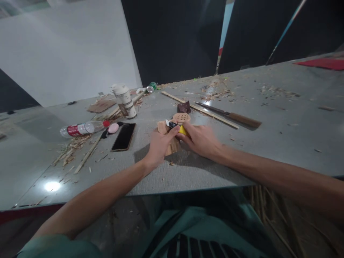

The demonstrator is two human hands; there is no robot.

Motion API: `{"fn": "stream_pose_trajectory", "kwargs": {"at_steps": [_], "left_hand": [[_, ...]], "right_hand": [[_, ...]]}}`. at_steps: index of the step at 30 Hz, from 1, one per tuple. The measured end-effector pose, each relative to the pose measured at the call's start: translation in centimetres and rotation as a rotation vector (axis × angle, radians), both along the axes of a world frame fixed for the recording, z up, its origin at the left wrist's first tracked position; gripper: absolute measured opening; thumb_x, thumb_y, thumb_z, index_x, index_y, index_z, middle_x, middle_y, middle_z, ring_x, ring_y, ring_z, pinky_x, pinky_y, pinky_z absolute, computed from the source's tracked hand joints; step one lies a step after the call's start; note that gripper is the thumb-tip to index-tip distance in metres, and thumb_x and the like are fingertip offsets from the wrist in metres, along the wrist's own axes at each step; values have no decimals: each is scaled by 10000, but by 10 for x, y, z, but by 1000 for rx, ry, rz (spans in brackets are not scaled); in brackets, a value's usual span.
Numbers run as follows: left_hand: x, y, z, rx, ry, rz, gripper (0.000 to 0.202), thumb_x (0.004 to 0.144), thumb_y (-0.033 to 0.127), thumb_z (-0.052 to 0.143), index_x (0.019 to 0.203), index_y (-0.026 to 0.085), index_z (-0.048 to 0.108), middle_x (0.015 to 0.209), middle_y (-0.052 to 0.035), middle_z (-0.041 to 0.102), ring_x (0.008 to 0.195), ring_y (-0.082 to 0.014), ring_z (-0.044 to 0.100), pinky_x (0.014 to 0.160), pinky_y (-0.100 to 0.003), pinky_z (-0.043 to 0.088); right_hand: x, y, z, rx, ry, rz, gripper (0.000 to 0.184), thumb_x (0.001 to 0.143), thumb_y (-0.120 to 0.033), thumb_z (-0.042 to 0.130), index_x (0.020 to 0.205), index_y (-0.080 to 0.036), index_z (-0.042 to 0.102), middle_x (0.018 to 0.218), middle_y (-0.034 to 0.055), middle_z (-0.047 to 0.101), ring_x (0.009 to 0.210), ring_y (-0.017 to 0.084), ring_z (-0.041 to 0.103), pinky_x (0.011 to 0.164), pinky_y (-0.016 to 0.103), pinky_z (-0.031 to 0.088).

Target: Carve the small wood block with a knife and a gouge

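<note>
Head view, knife [172, 124], bottle label [73, 130] illegible

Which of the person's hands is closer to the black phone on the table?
The left hand. It holds the wooden block, to the right of the phone; the right hand, gripping the yellow cutter, is farther right.

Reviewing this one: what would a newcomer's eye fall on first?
Probably the bright yellow cutter in the right hand, its blade close to the wooden block in the left hand. Next, the red-capped bottle lying on its side at the left, near a dark phone; then the wooden-handled tool beyond the right hand.
</note>
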State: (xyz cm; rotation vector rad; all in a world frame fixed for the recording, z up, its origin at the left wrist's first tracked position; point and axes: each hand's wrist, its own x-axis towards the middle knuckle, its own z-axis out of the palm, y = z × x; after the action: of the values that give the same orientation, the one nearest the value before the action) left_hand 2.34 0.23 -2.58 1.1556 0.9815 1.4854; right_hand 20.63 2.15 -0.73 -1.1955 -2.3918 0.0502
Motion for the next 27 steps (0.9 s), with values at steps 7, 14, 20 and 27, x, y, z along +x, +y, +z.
{"fn": "stream_pose_trajectory", "kwargs": {"at_steps": [7,14,20,27], "left_hand": [[-7,0,5,-23,3,-58,443,768,478,1007,1081,218,832,1048,-58,836,908,-234,774,753,-336,618],[-8,4,1,-23,8,-88,436,734,449,1021,1057,230,828,1059,-45,844,943,-236,794,800,-331,637],[-11,6,-1,-10,18,-99,433,738,447,1020,1061,233,827,1046,-26,842,935,-215,787,806,-311,626],[-11,5,2,-29,19,-99,420,761,485,1003,1020,210,820,960,-46,830,830,-215,788,764,-336,628]], "right_hand": [[13,12,3,44,-36,100,587,1116,-676,361,1246,-188,662,804,94,695,609,192,438,628,343,185],[16,16,5,96,-63,109,638,1109,-686,353,1260,-172,700,742,76,660,595,191,405,641,353,178],[18,18,8,117,-71,106,636,1107,-670,371,1319,-172,705,774,85,678,626,199,450,642,352,181],[15,14,10,115,-65,76,603,1115,-661,388,1259,-169,707,724,64,641,582,182,384,639,347,169]]}}
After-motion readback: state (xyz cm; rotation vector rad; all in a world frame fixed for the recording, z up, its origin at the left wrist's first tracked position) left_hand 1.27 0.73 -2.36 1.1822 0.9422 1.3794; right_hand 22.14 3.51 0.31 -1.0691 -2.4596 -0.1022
